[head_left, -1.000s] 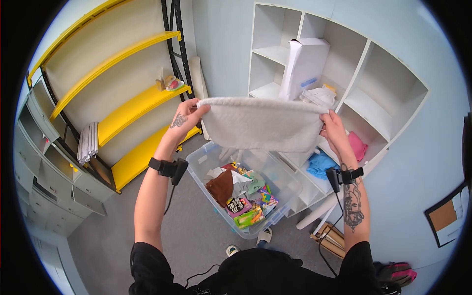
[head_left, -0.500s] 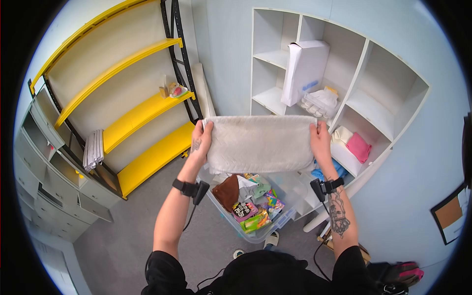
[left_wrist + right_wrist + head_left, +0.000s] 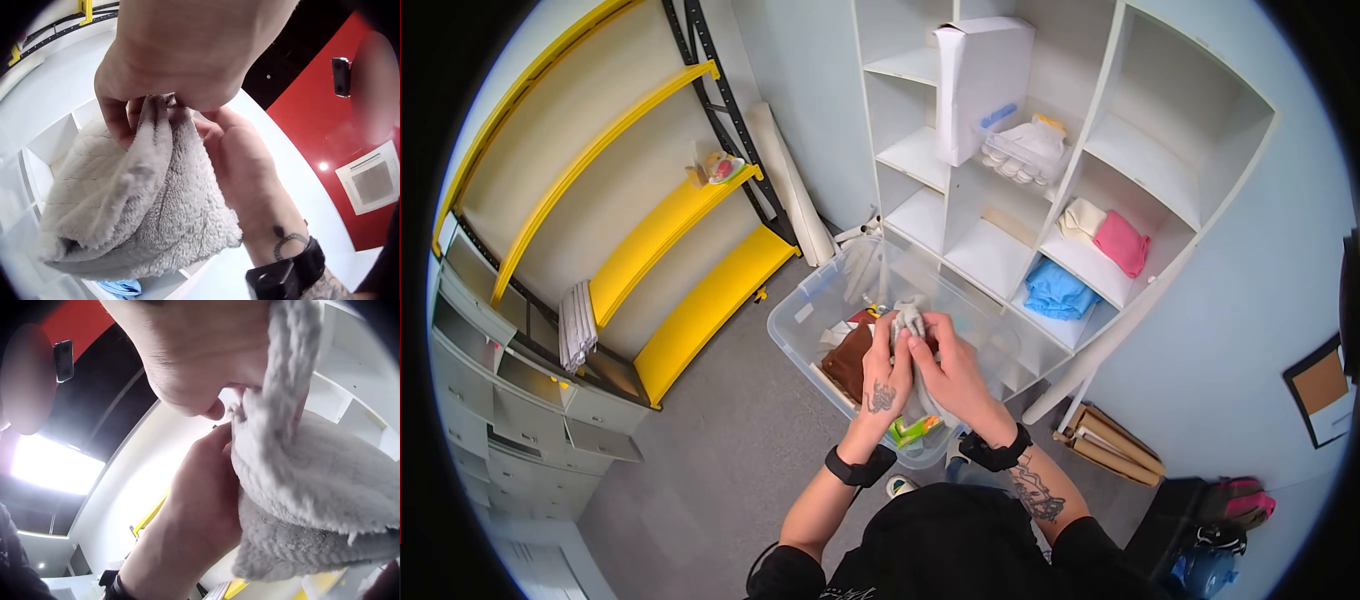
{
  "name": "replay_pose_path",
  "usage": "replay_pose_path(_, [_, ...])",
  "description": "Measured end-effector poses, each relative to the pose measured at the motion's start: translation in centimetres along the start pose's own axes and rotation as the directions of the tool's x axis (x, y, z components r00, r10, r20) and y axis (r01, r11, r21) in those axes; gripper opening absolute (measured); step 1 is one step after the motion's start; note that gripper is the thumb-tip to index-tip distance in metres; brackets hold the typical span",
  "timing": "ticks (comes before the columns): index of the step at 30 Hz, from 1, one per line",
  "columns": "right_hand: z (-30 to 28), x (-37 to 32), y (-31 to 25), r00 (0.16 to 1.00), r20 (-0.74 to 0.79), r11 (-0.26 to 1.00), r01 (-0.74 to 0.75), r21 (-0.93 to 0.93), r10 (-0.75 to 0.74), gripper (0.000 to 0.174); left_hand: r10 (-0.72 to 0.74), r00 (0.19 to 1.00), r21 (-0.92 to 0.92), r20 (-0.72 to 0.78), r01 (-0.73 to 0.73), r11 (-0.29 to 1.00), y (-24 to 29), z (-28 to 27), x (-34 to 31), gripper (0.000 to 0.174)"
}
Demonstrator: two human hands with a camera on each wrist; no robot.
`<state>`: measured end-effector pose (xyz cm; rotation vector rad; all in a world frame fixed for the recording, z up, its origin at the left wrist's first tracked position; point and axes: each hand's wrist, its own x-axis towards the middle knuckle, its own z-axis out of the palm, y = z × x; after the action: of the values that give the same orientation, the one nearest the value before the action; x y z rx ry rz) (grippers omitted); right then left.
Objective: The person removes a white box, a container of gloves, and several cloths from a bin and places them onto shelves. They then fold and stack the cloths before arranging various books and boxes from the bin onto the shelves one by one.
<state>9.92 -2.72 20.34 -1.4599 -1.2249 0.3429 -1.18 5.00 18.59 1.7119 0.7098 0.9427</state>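
Observation:
A grey fleecy cloth point(image 3: 908, 318) is bunched and folded between both hands, held above a clear plastic bin point(image 3: 798, 318). My left hand point(image 3: 888, 368) pinches its top edge; the left wrist view shows the fingers curled over the folded cloth point(image 3: 144, 206). My right hand point(image 3: 948, 372) grips the same edge from the other side, with the thumb on the fleecy cloth point(image 3: 312, 487) in the right wrist view. The two hands touch each other. Most of the cloth is hidden behind them in the head view.
The bin holds a brown cloth point(image 3: 850, 362) and snack packets point(image 3: 915, 430). Behind it stands a white cubby shelf point(image 3: 1090, 150) with a white box point(image 3: 975, 85), pink cloth point(image 3: 1122, 243) and blue cloth point(image 3: 1055, 292). Yellow shelves point(image 3: 690, 300) and grey drawers point(image 3: 520, 400) line the left.
The cloth was stretched wide between raised hands; now the hands have come together and lower, folding it into a small bundle over the bin. The head has tilted down.

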Motion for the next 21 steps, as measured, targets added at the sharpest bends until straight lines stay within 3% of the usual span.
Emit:
replay_pose_path(1, [-0.1,-0.4,0.4,0.997,0.018,0.996,0.077,0.047,-0.078,0.029,0.011,1.000,-0.057,-0.009,-0.012,0.998,-1.0,0.3,-0.2,0.037])
replay_pose_path(2, [-0.5,-0.8,0.7,0.995,0.083,0.980,-0.077,0.182,0.063,0.031,0.023,1.000,-0.115,-0.019,-0.025,0.993,-1.8,0.6,-0.4,0.039])
replay_pose_path(4, [-1.6,-1.7,1.3,0.920,0.255,0.829,-0.382,0.409,0.298,0.036,0.008,0.997,-0.196,0.077,0.007,0.981,-2.6,0.8,-1.0,0.043])
replay_pose_path(6, [-2.9,-2.2,1.9,0.900,0.326,0.728,-0.427,0.537,0.288,0.041,0.016,0.991,-0.224,0.136,0.015,0.974,-3.2,1.3,-1.3,0.042])
replay_pose_path(8, [-5.4,-2.9,2.2,0.874,0.385,0.638,-0.482,0.600,0.298,0.041,-0.097,0.975,-0.457,0.199,0.180,0.871,-4.1,1.6,-1.2,0.043])
replay_pose_path(10, [-7.6,-4.2,4.3,0.902,0.246,0.732,-0.431,0.527,0.354,0.041,-0.264,0.935,-0.553,0.236,0.353,0.754,-2.7,1.6,-1.0,0.046])
replay_pose_path(11, [-8.3,-5.1,5.9,0.911,0.156,0.791,-0.409,0.456,0.381,0.043,-0.322,0.910,-0.518,0.260,0.413,0.749,-1.2,1.5,-0.8,0.048])
replay_pose_path(12, [-8.9,-6.1,7.2,0.915,0.064,0.840,-0.391,0.376,0.398,0.045,-0.317,0.878,-0.585,0.358,0.476,0.657,-1.1,1.6,-0.3,0.050])
replay_pose_path(13, [-9.3,-7.1,8.0,0.888,0.082,0.837,-0.454,0.306,0.452,0.059,-0.317,0.853,-0.616,0.415,0.520,0.592,-0.7,2.0,0.1,0.052])
replay_pose_path(16, [-9.9,-10.5,10.1,0.755,0.346,0.431,-0.619,0.657,0.557,0.076,-0.313,0.764,-0.643,0.564,0.644,0.414,-0.3,5.0,1.6,0.054])
replay_pose_path(17, [-10.8,-11.5,10.6,0.706,0.438,0.306,-0.664,0.682,0.556,0.081,-0.312,0.732,-0.638,0.605,0.681,0.359,-0.5,6.1,2.2,0.055])
replay_pose_path(21, [-13.2,-12.7,10.4,0.911,0.146,0.063,-0.184,0.981,0.386,0.079,-0.303,0.673,-0.600,0.674,0.739,0.307,-1.7,12.8,5.7,0.054])
